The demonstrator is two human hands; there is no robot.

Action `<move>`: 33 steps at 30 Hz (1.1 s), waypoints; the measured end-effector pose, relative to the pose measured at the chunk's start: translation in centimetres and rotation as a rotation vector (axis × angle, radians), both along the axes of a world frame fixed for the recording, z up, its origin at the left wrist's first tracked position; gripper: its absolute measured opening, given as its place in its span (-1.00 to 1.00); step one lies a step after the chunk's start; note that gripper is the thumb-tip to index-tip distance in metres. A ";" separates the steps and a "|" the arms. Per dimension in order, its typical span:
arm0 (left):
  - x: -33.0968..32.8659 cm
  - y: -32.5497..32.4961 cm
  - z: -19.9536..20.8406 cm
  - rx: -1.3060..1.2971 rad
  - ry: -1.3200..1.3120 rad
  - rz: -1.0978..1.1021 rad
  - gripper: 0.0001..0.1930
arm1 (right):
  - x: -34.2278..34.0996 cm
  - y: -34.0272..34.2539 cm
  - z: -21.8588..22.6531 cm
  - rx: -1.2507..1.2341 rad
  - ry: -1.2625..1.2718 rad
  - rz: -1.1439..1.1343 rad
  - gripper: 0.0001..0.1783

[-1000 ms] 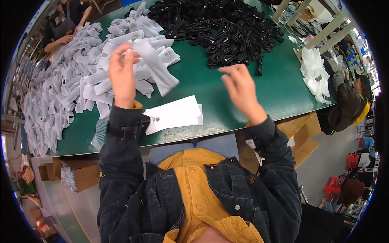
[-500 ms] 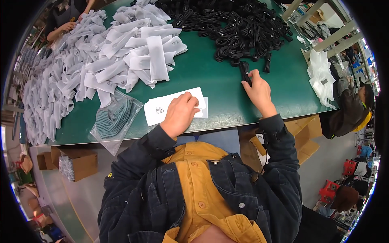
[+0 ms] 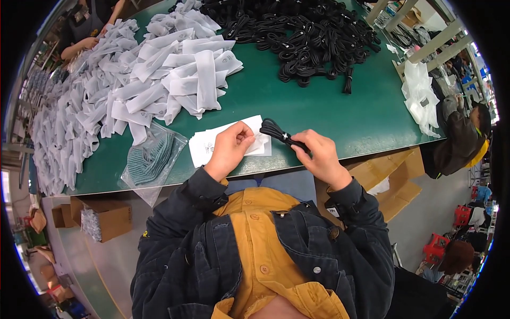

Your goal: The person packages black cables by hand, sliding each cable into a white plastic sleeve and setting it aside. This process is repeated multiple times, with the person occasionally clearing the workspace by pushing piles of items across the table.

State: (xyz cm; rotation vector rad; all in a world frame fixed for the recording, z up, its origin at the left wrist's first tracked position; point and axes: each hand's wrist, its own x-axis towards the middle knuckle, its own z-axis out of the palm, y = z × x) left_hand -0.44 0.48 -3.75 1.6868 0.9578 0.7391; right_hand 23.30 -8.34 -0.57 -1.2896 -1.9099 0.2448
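Observation:
A coiled black cable [image 3: 276, 132], tied around its middle, is pinched in the fingers of my right hand [image 3: 320, 157]. Its looped end points left, over the right edge of a stack of flat white plastic bags [image 3: 201, 151]. My left hand [image 3: 231, 149] is closed in a pinch at that same edge, gripping the top bag. The hand covers part of the stack. Left of the stack lies a clear bag holding a folded teal ribbed knit item [image 3: 151, 159], partly over the table's front edge.
Many filled white bags [image 3: 154, 80] are heaped on the left of the green table [image 3: 319, 114]. A pile of black cables [image 3: 319, 37] lies at the back. Crumpled white plastic [image 3: 419, 101] hangs at the right edge. Another person's hand [image 3: 87, 42] works far left. Cardboard boxes [image 3: 114, 218] stand below.
My right hand has taken the coiled cable from near the pile and brought it left and nearer, beside the bags. My left hand has gone from resting flat on the stack to pinching its edge.

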 end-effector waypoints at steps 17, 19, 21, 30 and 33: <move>-0.4 -0.3 -0.3 0.212 0.109 0.014 -0.91 | 0.2 0.2 0.2 0.228 -0.404 0.051 -0.68; -0.3 -0.2 -0.4 0.198 0.056 0.033 -0.91 | 0.1 0.0 0.5 0.225 -0.394 0.074 -0.69; -0.2 -0.2 -0.4 0.193 0.029 0.040 -0.91 | 0.0 -0.2 0.8 0.220 -0.377 0.115 -0.70; 0.0 -0.9 1.1 0.378 0.028 -0.076 -0.90 | 0.0 0.1 -0.5 0.158 -0.343 0.224 -0.73; 0.0 -1.2 2.3 0.546 0.044 -0.153 -0.88 | -0.7 -0.1 -0.5 -0.660 0.463 0.028 -0.80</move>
